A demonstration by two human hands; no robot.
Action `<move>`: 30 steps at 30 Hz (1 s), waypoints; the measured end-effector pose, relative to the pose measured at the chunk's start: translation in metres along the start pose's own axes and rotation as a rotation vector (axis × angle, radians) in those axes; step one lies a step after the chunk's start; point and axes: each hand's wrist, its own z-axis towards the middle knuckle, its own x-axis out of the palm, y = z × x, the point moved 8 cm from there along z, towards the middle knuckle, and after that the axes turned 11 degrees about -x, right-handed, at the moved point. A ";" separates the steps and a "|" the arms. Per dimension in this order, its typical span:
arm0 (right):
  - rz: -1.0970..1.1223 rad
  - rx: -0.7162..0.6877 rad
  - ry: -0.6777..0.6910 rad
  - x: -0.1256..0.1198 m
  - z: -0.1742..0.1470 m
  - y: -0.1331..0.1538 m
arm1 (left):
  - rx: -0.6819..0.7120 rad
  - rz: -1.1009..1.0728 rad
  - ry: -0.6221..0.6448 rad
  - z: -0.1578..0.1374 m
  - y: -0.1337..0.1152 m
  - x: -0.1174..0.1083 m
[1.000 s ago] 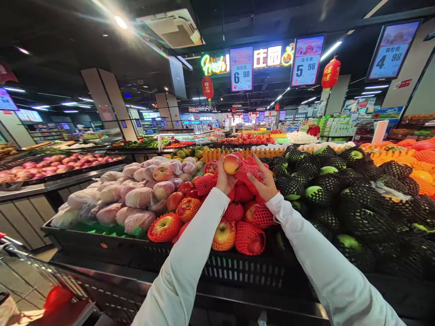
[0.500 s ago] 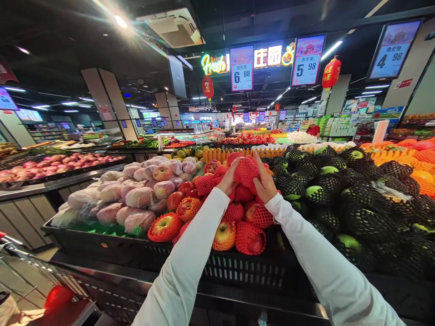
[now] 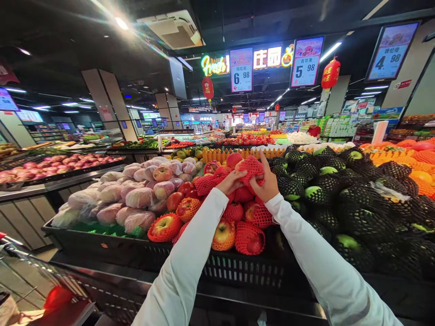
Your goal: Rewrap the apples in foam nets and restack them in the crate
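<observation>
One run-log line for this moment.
Left hand: holding red-netted fruit | Right hand: holding same fruit | Nearby: netted apples, black-netted fruit

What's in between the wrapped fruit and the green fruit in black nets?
The head view shows bare red apples, then apples in red and orange nets. Above them, the left hand and right hand hold a red-netted fruit.

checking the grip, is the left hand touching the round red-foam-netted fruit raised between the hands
Touching. The head view shows fingers of the left hand against the fruit at its lower left.

Netted apple (image 3: 251, 167) — underside out of sight
</observation>
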 end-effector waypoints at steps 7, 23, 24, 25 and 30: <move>-0.048 -0.092 -0.075 -0.005 -0.001 0.010 | 0.173 -0.165 -0.026 0.000 -0.014 -0.004; -0.253 -0.060 -0.166 -0.004 -0.004 -0.011 | 0.166 -0.301 -0.155 -0.009 -0.015 -0.008; -0.242 -0.057 -0.148 -0.002 -0.004 -0.012 | 0.162 -0.307 -0.153 -0.009 -0.015 -0.007; -0.228 -0.054 -0.142 -0.001 -0.004 -0.013 | 0.160 -0.316 -0.152 -0.009 -0.016 -0.006; -0.012 -0.074 -0.225 -0.013 -0.002 -0.003 | 0.180 -0.313 -0.161 -0.008 -0.016 -0.006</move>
